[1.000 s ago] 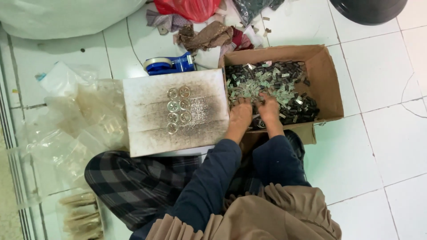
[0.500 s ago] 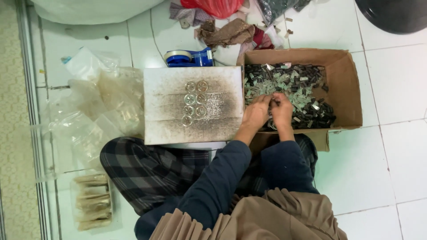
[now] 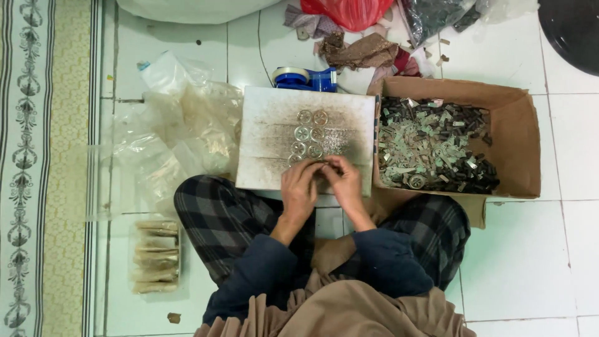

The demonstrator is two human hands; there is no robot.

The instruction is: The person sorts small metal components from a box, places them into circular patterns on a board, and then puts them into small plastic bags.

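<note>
At the far left edge of the floor runs a patterned carpet strip [image 3: 37, 156], woven, with a scroll border. Right of it, on white glazed tiles [image 3: 518, 262], lies a heap of crumpled clear plastic bags [image 3: 168, 143], and nearer the person a flat stack of filled, tan-coloured packets [image 3: 156, 256]. Centre: a square white board [image 3: 268, 143], its surface scuffed and darkened with grey dust, rests against the person's crossed legs in dark plaid fabric. Small round metal discs [image 3: 309, 134] with spoked centres lie in two short columns near the board's middle. Both hands meet at the board's near edge, just below the lowest discs. The left hand [image 3: 299, 190] and right hand [image 3: 343, 184] are curled narrow, fingertips pinched together on a small piece; what it is cannot be told. Behind the board's far edge sits a blue tape dispenser [image 3: 309, 79]. Right of the board, touching it, an open brown cardboard box [image 3: 521, 143] holds a loose mass of small dark and pale metal parts [image 3: 437, 146].
</note>
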